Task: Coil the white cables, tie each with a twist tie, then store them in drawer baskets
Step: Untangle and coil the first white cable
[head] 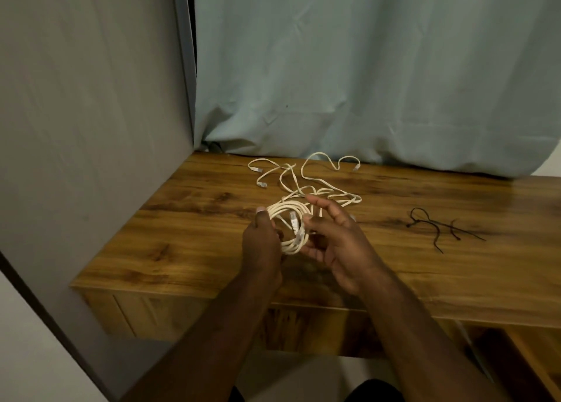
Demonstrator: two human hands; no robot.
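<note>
A coil of white cable [290, 219] hangs between my two hands above the wooden table [182, 234]. My left hand [262, 243] grips the coil's left side, thumb up on the loops. My right hand [334, 237] has its fingers curled round the coil's right side. A clear plug shows inside the coil. More white cable [303, 175] lies loose and tangled on the table behind the hands, with plugs at its ends. Several black twist ties [440, 225] lie on the table to the right.
A pale blue curtain [364, 82] hangs behind the table. A grey panel [91, 113] stands at the left. Under the tabletop at the lower right a wooden drawer unit [528, 356] shows.
</note>
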